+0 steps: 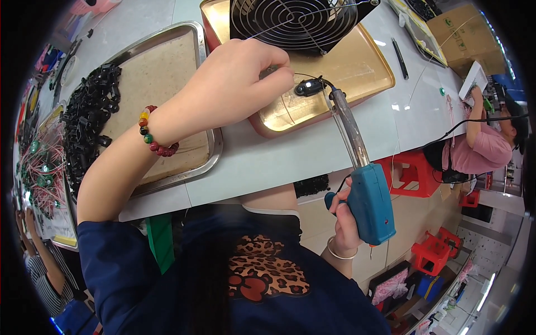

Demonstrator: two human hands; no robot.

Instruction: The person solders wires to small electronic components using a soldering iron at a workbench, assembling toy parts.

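Note:
My right hand [347, 220] is wrapped round the handle of a blue soldering gun [373, 201], held upright off the table's front edge. Its long metal barrel points away from me, and the tip is at a small black plastic part [309, 87] with a shiny spot. My left hand [240, 81] is closed in a pinch just left of that part, above the near edge of a gold-coloured tray [363, 58]. A thin wire runs between the fingers and the part. What the fingertips grip is hidden behind the hand.
A black fan with a wire guard [296, 19] stands on the gold tray. At left, a metal-rimmed tray [215, 151] holds a heap of black parts [92, 114], beside red-and-white wires [44, 167]. A black pen [400, 58] lies rightward; a co-worker [483, 139] sits beyond.

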